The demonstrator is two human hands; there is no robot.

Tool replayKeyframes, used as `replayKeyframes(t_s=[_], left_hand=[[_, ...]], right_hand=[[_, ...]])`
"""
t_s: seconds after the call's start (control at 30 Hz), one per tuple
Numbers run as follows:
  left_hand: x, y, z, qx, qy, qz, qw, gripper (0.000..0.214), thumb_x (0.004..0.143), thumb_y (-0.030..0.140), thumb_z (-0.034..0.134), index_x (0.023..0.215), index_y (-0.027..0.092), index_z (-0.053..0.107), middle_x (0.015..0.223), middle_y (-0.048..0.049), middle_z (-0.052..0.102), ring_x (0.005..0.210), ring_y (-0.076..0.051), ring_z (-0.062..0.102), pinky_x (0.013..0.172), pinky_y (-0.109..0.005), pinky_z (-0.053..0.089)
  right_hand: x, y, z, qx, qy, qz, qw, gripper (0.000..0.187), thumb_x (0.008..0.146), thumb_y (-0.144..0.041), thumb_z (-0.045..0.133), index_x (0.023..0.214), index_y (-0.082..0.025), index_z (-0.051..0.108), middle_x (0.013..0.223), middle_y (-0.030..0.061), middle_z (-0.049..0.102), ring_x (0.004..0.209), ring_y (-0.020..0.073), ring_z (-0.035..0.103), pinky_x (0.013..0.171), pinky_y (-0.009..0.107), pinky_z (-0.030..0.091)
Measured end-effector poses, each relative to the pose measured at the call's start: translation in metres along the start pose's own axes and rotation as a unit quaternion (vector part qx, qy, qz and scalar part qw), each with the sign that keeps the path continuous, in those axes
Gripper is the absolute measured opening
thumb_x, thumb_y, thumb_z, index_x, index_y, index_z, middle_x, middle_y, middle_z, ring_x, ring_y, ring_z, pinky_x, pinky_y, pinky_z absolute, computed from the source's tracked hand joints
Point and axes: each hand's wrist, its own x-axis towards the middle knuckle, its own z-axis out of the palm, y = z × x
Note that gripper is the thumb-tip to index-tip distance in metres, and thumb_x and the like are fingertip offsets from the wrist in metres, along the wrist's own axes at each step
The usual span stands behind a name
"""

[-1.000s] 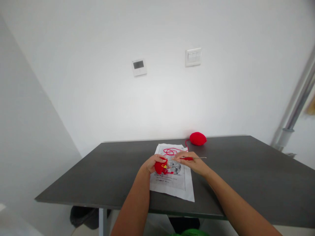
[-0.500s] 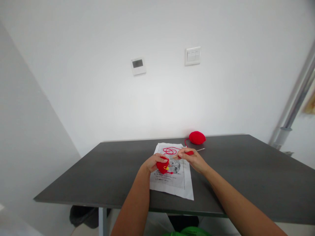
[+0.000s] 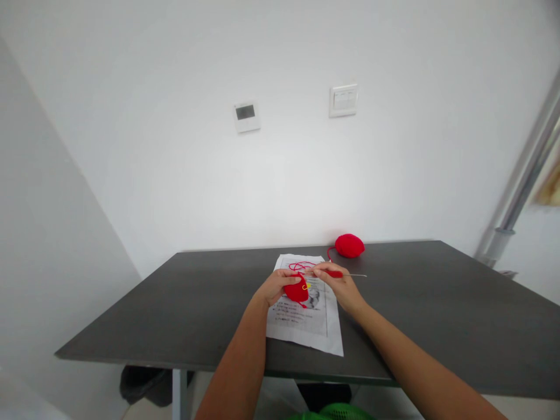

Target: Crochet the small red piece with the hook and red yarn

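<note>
Red crochet piece (image 3: pixel 296 291) had turned since the earlier frame, bringing its yellow marker (image 3: pixel 308 286) to the rt edge; hook (image 3: pixel 336 274) had levelled out. L hand (image 3: pixel 274 287) was closed on the piece, thumb on top, over the printed paper (image 3: pixel 306 337); R hand (image 3: pixel 343 286) pinched the hook's handle. Piece looked v. light, soft, prob. not slippery; best pinched approx. near top edge, w/o squashing.

Red crocheted piece (image 3: pixel 296 290), 1 yellow clip (image 3: pixel 307 286) at right edge; red-handled hook (image 3: pixel 335 274) nearly level, near piece's top.
</note>
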Motion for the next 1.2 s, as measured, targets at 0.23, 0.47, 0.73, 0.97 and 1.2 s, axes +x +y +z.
replayKeyframes(t_s=[0.23, 0.47, 0.73, 0.97, 1.2], left_hand=[[0.001, -0.001, 0.005, -0.013, 0.026, 0.050, 0.998, 0.029, 0.052, 0.023, 0.078, 0.076, 0.011, 0.066, 0.069, -0.0051, 0.067, 0.058, -0.012, 0.058, 0.061, -0.024, 0.041], [0.003, -0.003, 0.007, -0.002, -0.004, 0.053, 0.999, 0.038, 0.054, 0.022, 0.077, 0.088, 0.011, 0.066, 0.078, -0.0067, 0.068, 0.066, -0.015, 0.060, 0.066, -0.025, 0.043], [0.003, -0.003, 0.008, 0.008, 0.023, 0.028, 0.999, 0.031, 0.051, 0.025, 0.078, 0.076, 0.010, 0.069, 0.068, -0.0060, 0.067, 0.059, -0.013, 0.058, 0.063, -0.025, 0.042], [0.002, -0.002, 0.011, -0.002, -0.007, 0.035, 0.999, 0.042, 0.050, 0.022, 0.079, 0.089, 0.011, 0.067, 0.083, -0.0086, 0.068, 0.071, -0.017, 0.061, 0.072, -0.028, 0.044], [0.002, -0.002, 0.013, 0.012, 0.004, 0.044, 0.999, 0.056, 0.052, 0.019, 0.077, 0.106, 0.014, 0.062, 0.095, -0.0092, 0.067, 0.083, -0.019, 0.062, 0.077, -0.030, 0.043]], right_hand=[[-0.001, -0.001, -0.003, -0.144, -0.060, -0.111, 0.982, 0.018, 0.082, -0.034, 0.055, 0.090, -0.022, 0.066, 0.094, 0.0061, 0.067, 0.091, 0.0210, 0.060, 0.085, 0.037, 0.045], [-0.002, 0.002, -0.003, -0.185, -0.111, -0.188, 0.958, 0.016, 0.084, -0.030, 0.053, 0.094, -0.024, 0.065, 0.097, 0.0066, 0.065, 0.095, 0.0209, 0.057, 0.088, 0.037, 0.044], [0.000, 0.008, -0.009, -0.169, -0.077, -0.194, 0.963, 0.017, 0.083, -0.030, 0.054, 0.095, -0.027, 0.067, 0.102, 0.0063, 0.065, 0.099, 0.0231, 0.056, 0.090, 0.041, 0.042], [0.001, 0.009, -0.006, -0.165, -0.119, -0.166, 0.965, 0.016, 0.084, -0.027, 0.053, 0.094, -0.026, 0.066, 0.098, 0.0057, 0.066, 0.096, 0.0211, 0.058, 0.089, 0.039, 0.043], [0.001, 0.007, -0.003, -0.119, -0.096, -0.098, 0.983, 0.015, 0.081, -0.032, 0.057, 0.086, -0.023, 0.068, 0.090, 0.0052, 0.067, 0.090, 0.0209, 0.060, 0.085, 0.036, 0.045]])
